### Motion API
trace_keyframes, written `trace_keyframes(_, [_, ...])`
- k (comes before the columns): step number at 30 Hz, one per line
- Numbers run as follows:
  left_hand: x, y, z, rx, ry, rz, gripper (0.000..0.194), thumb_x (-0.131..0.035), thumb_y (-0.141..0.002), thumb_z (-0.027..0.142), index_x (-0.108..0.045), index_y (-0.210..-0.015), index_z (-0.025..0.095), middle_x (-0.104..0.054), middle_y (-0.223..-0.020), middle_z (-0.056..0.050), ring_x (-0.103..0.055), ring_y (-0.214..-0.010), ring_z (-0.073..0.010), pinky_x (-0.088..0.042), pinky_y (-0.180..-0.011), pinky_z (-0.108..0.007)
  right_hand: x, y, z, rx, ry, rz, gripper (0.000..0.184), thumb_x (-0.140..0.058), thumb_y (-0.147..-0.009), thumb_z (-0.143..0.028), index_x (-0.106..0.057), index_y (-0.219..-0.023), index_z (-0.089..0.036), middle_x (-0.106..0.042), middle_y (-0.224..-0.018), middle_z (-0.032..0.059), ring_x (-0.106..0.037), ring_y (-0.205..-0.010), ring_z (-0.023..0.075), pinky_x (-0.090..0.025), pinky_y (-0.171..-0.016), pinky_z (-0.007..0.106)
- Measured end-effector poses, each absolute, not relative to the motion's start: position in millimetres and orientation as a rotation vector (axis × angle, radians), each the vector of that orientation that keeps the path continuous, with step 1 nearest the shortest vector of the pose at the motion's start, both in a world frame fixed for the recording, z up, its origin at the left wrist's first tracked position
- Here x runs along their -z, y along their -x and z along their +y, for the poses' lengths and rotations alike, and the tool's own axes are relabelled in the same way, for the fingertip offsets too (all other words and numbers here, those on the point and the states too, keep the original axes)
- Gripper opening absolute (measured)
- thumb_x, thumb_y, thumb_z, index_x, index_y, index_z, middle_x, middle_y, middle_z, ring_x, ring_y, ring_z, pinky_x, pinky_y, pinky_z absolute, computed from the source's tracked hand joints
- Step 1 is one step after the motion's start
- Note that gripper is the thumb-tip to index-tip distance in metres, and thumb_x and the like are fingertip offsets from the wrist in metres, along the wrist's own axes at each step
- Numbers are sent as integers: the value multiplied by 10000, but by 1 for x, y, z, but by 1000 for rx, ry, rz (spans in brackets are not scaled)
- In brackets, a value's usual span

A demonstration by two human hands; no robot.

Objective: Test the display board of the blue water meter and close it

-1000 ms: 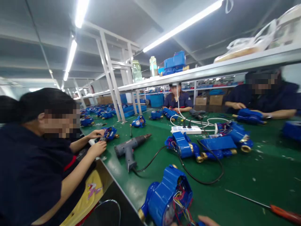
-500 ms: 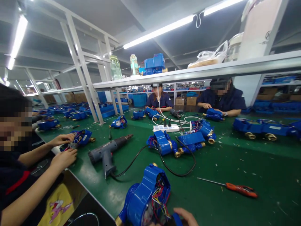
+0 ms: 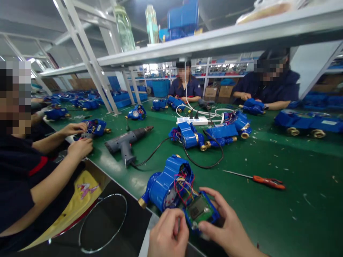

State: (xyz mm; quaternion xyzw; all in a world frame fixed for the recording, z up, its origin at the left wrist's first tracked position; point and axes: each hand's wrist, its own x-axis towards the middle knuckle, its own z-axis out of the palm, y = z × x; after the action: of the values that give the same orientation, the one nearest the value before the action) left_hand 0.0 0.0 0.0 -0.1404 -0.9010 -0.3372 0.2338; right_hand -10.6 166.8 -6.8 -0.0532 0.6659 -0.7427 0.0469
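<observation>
Both hands now in view — half a second ago only a fingertip showed. Right hand (image 3: 227, 225) cups the small blue display module (image 3: 201, 211), thumb and fingers pinching its edges. Left hand (image 3: 167, 233) curled beside it, touching; whether it grips anything cannot be told. Coloured wires (image 3: 183, 184) run to the open blue meter body (image 3: 164, 182) at the green table (image 3: 294, 200) edge. Beyond — orange-handled screwdriver (image 3: 264, 181), grey heat gun (image 3: 127, 141).
</observation>
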Motion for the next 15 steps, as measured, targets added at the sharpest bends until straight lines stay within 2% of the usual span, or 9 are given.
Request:
trace_keyframes(4, [-16, -10, -7, 1131, 294, -2350, 98, -561, -864, 125, -620, -846, 202, -396, -601, 68, -416, -477, -78, -368, -480, -172, -1, 11, 169, 2291, 151, 1858, 753, -791, -719, -496, -402, -1299, -217, -607, -1151, 112, -608, -1015, 278, -488, -871, 356])
trace_keyframes(15, [-19, -8, -8, 1203, 287, -2344, 108, -613, -834, 113, -654, -865, 207, -439, -607, 67, -436, -489, -58, -365, -456, -147, 8, 11, 175, 2363, 168, 1484, 764, -826, -725, -440, -412, -1333, -234, -575, -1225, 89, -575, -1081, 246, -462, -921, 336])
